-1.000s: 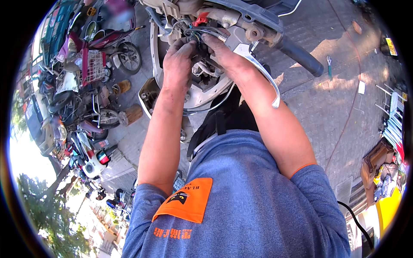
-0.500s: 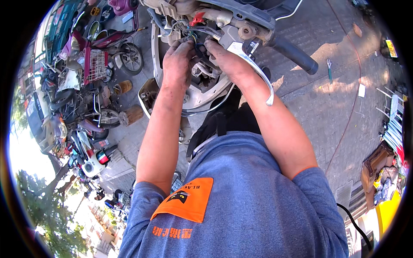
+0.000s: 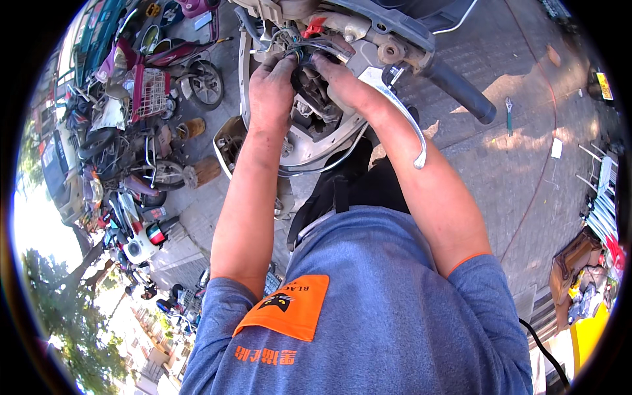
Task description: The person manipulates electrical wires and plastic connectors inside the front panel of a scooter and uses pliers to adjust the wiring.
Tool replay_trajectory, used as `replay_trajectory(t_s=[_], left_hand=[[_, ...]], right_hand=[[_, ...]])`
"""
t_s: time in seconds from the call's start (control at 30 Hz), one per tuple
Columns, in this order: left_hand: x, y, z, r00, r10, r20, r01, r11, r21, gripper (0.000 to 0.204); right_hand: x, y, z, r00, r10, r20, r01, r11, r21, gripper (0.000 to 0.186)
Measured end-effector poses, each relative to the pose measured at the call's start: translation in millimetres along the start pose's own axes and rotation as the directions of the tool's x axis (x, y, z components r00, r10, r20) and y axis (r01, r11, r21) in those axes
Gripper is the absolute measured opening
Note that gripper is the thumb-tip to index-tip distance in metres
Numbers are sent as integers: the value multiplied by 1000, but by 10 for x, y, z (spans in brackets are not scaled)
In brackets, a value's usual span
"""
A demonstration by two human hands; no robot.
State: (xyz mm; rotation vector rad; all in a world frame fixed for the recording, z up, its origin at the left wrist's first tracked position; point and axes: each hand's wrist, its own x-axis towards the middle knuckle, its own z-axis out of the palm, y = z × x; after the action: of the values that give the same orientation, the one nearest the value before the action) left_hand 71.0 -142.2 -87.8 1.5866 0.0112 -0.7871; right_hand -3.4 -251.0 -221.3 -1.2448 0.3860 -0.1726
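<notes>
Both of my hands are inside the opened front of a scooter, among its bared wiring. My left hand (image 3: 271, 91) has thumb and fingers pinched on thin wires (image 3: 297, 50), some of them bluish and yellow. Close beside it, my right hand (image 3: 341, 84) is also closed at the same wires, its fingertips partly hidden. Below the fingers, dark cables and metal parts show within a pale plastic body panel (image 3: 315, 149). A red piece (image 3: 315, 27) lies just beyond the wires. Over my right forearm extends a silver brake lever (image 3: 407, 125).
A black handlebar grip (image 3: 462, 91) juts out at the right. On the paving lie a green-handled wrench (image 3: 509, 117) and a long thin hose (image 3: 541, 164). Parked scooters, one with a pink-framed basket (image 3: 151, 93), and wooden stumps (image 3: 201, 172) stand at left. A brown bag (image 3: 567, 266) sits far right.
My fingertips have shifted slightly farther into the wiring and closer together. The whole view has moved a little; both hands stay at the wires.
</notes>
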Motion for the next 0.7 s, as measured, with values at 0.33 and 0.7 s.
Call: replay_trajectory(t_s=[0.33,0.7], left_hand=[[91,-13,-231,990,-98,100,109,988,-108,24],[123,-74,-158,1000,9,-20,-9,1000,16,18]], right_hand=[[-166,-580,273,975,-158,-157,163,987,13,19],[-247,-582,111,855,-416,-311,197,814,-547,24]])
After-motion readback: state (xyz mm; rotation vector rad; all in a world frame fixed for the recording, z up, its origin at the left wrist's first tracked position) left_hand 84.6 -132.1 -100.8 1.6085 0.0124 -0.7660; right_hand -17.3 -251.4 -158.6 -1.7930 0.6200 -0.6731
